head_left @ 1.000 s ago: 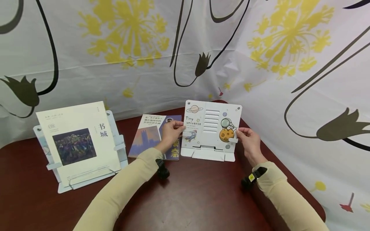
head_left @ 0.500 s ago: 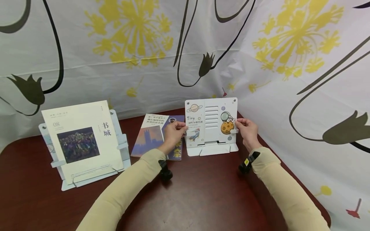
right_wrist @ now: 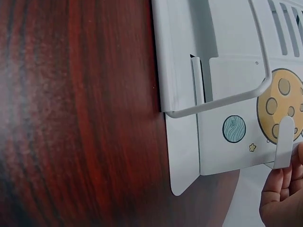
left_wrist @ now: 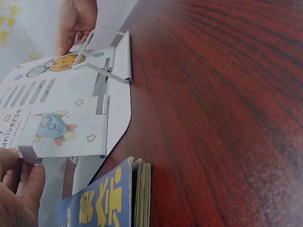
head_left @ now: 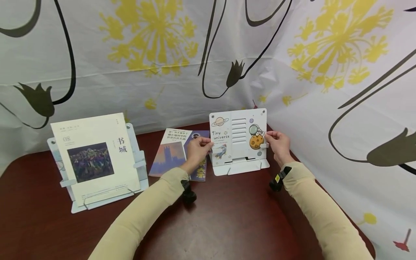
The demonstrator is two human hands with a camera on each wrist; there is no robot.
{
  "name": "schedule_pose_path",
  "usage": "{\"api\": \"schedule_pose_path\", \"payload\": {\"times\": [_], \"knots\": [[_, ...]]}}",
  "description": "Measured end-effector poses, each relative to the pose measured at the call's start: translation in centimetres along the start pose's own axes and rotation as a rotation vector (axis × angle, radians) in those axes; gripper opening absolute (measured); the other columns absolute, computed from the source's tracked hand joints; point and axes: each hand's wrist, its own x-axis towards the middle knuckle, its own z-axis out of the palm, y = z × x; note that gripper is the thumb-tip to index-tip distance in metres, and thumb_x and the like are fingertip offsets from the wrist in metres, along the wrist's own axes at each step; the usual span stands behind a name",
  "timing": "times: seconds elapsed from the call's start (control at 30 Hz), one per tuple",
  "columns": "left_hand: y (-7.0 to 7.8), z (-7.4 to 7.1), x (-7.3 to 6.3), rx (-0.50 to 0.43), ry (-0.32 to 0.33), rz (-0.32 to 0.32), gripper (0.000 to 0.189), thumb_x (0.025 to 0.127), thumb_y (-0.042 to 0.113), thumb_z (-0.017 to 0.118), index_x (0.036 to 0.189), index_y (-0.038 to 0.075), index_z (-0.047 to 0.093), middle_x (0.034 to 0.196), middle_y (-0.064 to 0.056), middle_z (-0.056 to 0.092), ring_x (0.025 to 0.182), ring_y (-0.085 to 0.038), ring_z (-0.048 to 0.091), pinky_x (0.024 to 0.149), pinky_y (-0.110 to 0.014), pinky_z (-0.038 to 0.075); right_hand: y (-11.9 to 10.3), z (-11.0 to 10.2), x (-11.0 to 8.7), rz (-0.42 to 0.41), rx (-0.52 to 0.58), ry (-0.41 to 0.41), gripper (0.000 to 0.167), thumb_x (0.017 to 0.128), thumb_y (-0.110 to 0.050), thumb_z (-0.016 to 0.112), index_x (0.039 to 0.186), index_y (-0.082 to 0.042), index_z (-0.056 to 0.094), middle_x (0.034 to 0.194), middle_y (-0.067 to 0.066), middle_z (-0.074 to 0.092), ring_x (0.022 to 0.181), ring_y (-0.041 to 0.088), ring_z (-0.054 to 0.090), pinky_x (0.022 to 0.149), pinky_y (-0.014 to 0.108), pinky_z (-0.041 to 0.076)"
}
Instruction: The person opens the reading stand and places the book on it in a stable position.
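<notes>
A white metal book stand (head_left: 239,150) printed with "Tiny universe", a rocket and an astronaut leans upright at the table's back right, without a book on it. My left hand (head_left: 197,152) pinches its left edge beside the side clip (left_wrist: 30,137). Thumb and fingers of my right hand (head_left: 280,147) pinch the opposite edge, right at the other clip (right_wrist: 284,144). A wire page holder (right_wrist: 229,100) stands out from the front of the base, which rests on the table in the right wrist view.
A purple and white paperback (head_left: 169,157) lies flat just left of the stand, under my left forearm's reach. Farther left, a pale blue stand (head_left: 140,164) holds a cream book (head_left: 95,131). Patterned cloth (head_left: 182,90) hangs behind and right of the dark red table (head_left: 227,224).
The white stand has gone slightly back and its base has settled on the table, both hands keeping hold of its sides. The head view has shifted a little.
</notes>
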Motion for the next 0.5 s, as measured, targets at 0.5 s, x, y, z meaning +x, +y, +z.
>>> {"api": "schedule_pose_path", "payload": {"times": [0.5], "knots": [[-0.24, 0.18, 0.25, 0.038, 0.020, 0.000, 0.014, 0.087, 0.015, 0.068, 0.096, 0.004, 0.069, 0.089, -0.011, 0.068, 0.073, -0.019, 0.066, 0.064, -0.026, 0.055, 0.00, 0.54, 0.48, -0.021, 0.000, 0.005, 0.021, 0.091, -0.017, 0.062, 0.107, -0.003, 0.060, 0.085, -0.004, 0.052, 0.079, 0.007, 0.051, 0.064, 0.019, 0.042]]}}
